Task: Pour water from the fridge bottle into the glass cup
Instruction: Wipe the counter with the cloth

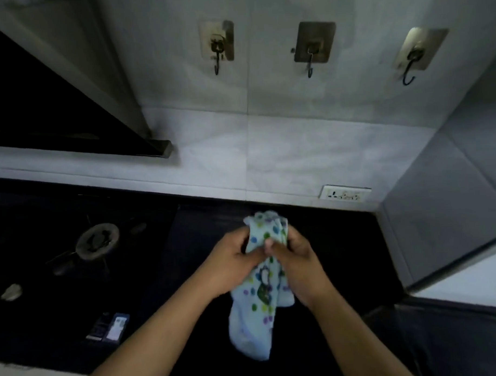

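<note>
Neither a bottle nor a glass cup is in view. A light blue cloth with coloured dots [256, 308] hangs in front of me over the dark countertop [342, 257]. My left hand [232, 261] and my right hand [297, 267] both grip its upper part, fingers closed around it, thumbs meeting at the middle. The cloth's top bunches above my hands and its lower end dangles below my wrists.
A gas stove burner [97, 241] sits at the left on the dark counter. A small box [109, 327] lies near the front edge. Three wall hooks [311, 49] hang on the tiled wall above. A wall socket [345, 194] is at the counter's back right. A dark hood [42, 116] slopes at upper left.
</note>
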Demonstrator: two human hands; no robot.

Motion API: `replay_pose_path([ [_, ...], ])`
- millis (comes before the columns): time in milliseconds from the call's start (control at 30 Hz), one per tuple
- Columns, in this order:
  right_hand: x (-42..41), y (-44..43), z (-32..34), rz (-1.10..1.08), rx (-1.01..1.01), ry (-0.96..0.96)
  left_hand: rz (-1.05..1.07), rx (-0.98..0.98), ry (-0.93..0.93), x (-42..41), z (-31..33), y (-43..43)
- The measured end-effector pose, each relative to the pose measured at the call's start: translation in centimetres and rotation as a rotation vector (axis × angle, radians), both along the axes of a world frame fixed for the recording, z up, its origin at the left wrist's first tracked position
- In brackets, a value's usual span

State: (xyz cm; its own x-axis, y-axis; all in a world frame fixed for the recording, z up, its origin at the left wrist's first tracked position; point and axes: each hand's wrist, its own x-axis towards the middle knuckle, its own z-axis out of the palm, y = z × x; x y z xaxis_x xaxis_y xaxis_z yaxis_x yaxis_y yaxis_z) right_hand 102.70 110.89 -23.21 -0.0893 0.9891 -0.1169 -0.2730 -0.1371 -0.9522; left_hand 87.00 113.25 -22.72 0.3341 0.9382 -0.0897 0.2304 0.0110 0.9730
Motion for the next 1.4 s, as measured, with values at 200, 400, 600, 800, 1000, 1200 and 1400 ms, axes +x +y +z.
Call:
replay_pose_path([
  [200, 2.2, -2.1, -6.3, -0.066, -0.445, 0.192, 0.073, -0.228, 0.109, -1.8, -6.0, -1.9],
  [400, 6.3, -1.8, -8.9, -0.162, -0.358, -0.267, 0.206, -0.068, 0.269, -4.8, -8.2, -2.0],
  [600, 7.9, -1.9, -5.9, -0.191, 0.153, -0.647, 0.194, 0.563, 0.409, -5.9, -4.3, -1.4],
  [800, 9.2, -7.4, -12.7, 0.273, 0.372, -1.240, -0.236, 0.425, 0.789, -7.1, -12.3, -7.4],
  [1000, 8.0, -12.6, -19.3, 0.551, -0.112, -1.300, -0.180, -0.220, 0.855, -7.1, -20.4, -12.7],
  [1200, 4.5, -11.4, -23.1, 0.562, -0.011, -1.505, 0.280, -0.257, 1.029, -10.0, -24.9, -11.3],
  [1400, 2.5, -11.3, -24.0, 0.547, 0.114, -1.576, 0.486, -0.220, 1.037, -12.5, -26.6, -10.5],
])
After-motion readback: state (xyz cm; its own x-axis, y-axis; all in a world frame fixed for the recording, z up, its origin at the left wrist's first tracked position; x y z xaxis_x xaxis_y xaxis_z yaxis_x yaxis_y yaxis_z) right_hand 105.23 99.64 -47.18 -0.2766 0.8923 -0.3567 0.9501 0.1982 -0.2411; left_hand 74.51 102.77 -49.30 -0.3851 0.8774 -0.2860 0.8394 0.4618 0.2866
